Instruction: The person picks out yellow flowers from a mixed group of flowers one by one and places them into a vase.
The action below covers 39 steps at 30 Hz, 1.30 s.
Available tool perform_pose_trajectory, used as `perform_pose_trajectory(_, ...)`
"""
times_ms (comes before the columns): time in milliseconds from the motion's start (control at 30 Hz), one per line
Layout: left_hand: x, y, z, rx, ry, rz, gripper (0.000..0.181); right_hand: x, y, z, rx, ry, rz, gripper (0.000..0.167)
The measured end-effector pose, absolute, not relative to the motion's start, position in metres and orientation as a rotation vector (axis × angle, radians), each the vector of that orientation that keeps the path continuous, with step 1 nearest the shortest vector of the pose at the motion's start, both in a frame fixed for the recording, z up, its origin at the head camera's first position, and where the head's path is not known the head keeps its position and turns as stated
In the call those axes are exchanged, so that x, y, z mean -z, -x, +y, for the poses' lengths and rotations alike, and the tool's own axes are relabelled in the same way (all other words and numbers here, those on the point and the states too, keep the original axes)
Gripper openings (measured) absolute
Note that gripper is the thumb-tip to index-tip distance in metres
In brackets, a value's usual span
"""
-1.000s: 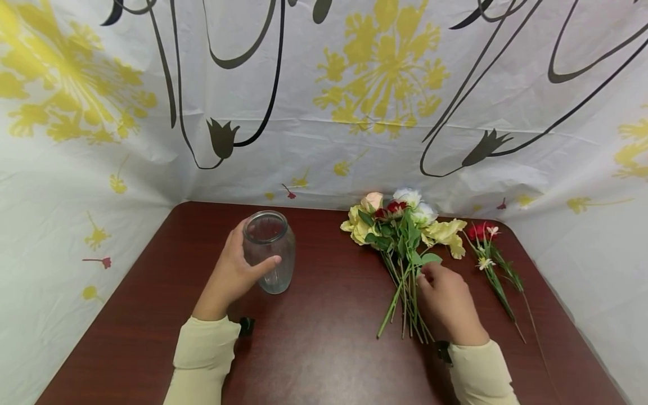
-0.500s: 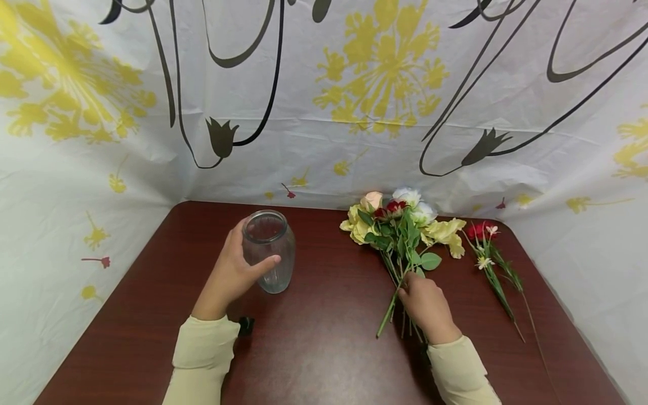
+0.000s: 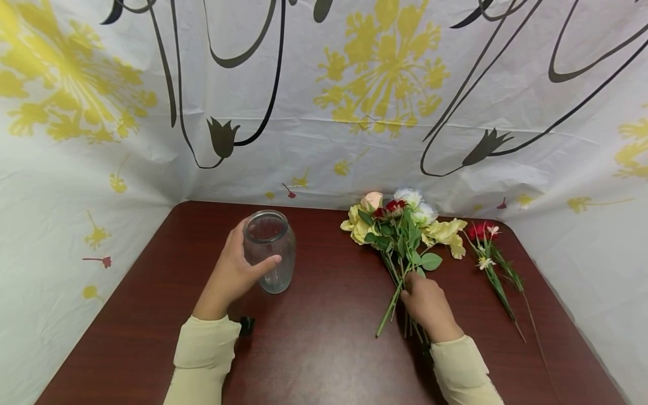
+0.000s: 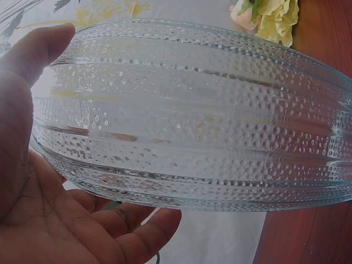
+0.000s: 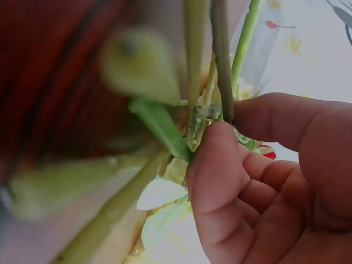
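Note:
A clear glass vase (image 3: 283,256) stands upright on the table, left of centre. My left hand (image 3: 234,275) holds it round the side, thumb at the front and fingers behind. The left wrist view brings out the dimpled, ribbed glass (image 4: 181,121) between thumb and fingers. To the right lies a bunch of flowers (image 3: 400,236) in yellow, peach, red and white, its green stems pointing towards me. My right hand (image 3: 430,309) is at those stems. In the right wrist view, thumb and forefinger pinch a thin stem (image 5: 222,66); other stems pass close by, some blurred.
Separate red and pale flower sprays (image 3: 488,261) lie at the table's right side, long stems trailing towards the near edge. The dark red-brown table (image 3: 324,349) backs onto a white patterned sheet (image 3: 314,95), which also hangs at both sides.
My right hand has moved left from beside the leaves onto the stems, then stayed almost still there. My left hand and the vase have not moved.

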<state>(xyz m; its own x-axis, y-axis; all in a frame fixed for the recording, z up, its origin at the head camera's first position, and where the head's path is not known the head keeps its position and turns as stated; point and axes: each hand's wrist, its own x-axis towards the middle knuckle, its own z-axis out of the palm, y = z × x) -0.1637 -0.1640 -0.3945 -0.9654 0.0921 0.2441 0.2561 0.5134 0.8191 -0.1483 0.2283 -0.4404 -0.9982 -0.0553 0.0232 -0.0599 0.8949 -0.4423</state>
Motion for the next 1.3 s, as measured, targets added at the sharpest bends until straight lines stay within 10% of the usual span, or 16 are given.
perform_pose_trajectory(1300,0.395,0.163,-0.163,1.442,0.292,-2.58,0.098,0.407,0.142,0.262,-0.817,-0.125,-2.933,0.023)
